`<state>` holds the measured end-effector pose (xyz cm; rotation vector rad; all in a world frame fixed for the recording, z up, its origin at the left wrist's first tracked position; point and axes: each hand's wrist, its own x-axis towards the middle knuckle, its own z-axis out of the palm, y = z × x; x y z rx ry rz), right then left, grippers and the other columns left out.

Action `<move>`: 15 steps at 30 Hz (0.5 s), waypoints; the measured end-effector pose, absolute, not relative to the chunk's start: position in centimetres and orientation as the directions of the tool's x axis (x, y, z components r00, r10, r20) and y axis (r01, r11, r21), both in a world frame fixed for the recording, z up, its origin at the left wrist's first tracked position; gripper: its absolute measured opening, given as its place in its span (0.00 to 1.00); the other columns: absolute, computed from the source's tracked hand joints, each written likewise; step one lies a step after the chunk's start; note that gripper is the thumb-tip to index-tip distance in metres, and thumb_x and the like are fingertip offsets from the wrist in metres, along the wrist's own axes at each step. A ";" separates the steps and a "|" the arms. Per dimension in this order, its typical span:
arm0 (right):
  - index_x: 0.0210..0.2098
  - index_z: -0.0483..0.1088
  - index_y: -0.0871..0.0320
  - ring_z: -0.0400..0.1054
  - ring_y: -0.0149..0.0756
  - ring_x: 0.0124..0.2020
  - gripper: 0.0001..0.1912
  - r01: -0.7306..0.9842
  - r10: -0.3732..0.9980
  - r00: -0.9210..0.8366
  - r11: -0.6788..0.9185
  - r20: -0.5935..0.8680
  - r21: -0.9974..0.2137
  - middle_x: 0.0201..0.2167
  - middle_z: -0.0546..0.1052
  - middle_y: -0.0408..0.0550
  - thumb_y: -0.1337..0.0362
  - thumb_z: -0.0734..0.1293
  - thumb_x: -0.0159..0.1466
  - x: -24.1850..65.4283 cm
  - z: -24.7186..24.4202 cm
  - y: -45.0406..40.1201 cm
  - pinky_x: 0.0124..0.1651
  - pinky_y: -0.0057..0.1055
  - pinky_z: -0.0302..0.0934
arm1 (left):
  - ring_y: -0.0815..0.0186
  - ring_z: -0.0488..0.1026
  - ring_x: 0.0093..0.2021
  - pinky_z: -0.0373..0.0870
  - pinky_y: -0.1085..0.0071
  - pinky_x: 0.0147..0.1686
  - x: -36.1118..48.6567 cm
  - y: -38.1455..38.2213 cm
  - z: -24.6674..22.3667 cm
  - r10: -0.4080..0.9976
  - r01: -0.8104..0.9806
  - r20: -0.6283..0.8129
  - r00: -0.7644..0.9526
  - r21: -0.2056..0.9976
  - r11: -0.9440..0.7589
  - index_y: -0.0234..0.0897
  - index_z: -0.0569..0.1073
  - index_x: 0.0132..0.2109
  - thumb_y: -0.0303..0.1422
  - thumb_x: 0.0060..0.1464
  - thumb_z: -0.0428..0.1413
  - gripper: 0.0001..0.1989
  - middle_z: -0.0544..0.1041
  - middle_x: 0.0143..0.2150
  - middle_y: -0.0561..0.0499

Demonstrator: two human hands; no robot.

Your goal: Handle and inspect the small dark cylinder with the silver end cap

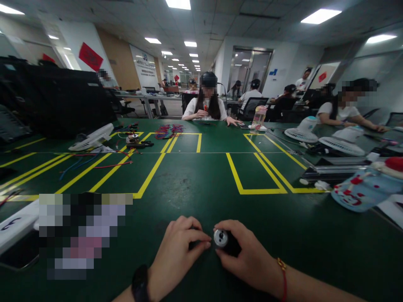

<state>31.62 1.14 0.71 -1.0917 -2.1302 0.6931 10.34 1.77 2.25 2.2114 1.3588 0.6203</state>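
My right hand [252, 258] grips a small black cylinder [221, 238] between thumb and fingers. Its round silver end, with small dark openings, faces up and slightly left. Just to the left of that end, my left hand [179, 245] has thumb and forefinger pinched together, with the tips apart from the cylinder. Whatever lies in this pinch, if anything, is too small to make out. Both hands are over the green table [189, 201] close to its near side. A dark band circles my left wrist, and a red cord is on my right one.
Left stand a white fan [92, 137], loose wires [113, 165] and a blurred-out patch. A wire bundle [169, 131] lies farther back. On the right are a blue snowman-patterned container [355, 193], metal bars [333, 172] and fans [301, 131]. A person [206, 102] sits opposite.
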 end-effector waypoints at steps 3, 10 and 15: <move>0.53 0.60 0.55 0.66 0.33 0.48 0.24 0.526 0.837 -0.423 0.539 0.348 -0.658 0.47 0.69 0.49 0.67 0.65 0.58 33.2 1.0 1.2 0.52 0.31 0.63 | 0.60 0.70 0.41 0.65 0.63 0.41 10.3 1.8 2.2 0.906 0.692 0.122 0.406 0.607 -0.391 0.51 0.80 0.41 0.33 0.54 0.59 0.08 0.76 0.39 0.52; 0.52 0.61 0.53 0.69 0.34 0.46 0.22 0.851 0.868 -0.245 0.405 0.431 -0.333 0.47 0.71 0.47 0.59 0.66 0.59 46.4 -0.2 0.4 0.47 0.28 0.67 | 0.63 0.72 0.42 0.70 0.70 0.40 5.7 0.7 2.2 0.943 0.607 0.067 0.326 0.750 -0.263 0.50 0.73 0.52 0.35 0.60 0.53 0.14 0.73 0.44 0.52; 0.54 0.62 0.54 0.70 0.39 0.43 0.27 0.936 0.915 -0.109 0.226 0.389 -0.269 0.48 0.71 0.50 0.50 0.66 0.58 53.5 -1.5 -0.7 0.42 0.30 0.68 | 0.64 0.73 0.40 0.71 0.72 0.38 3.2 0.1 0.7 0.965 0.624 0.046 0.260 0.754 -0.204 0.49 0.74 0.51 0.38 0.60 0.52 0.13 0.72 0.44 0.52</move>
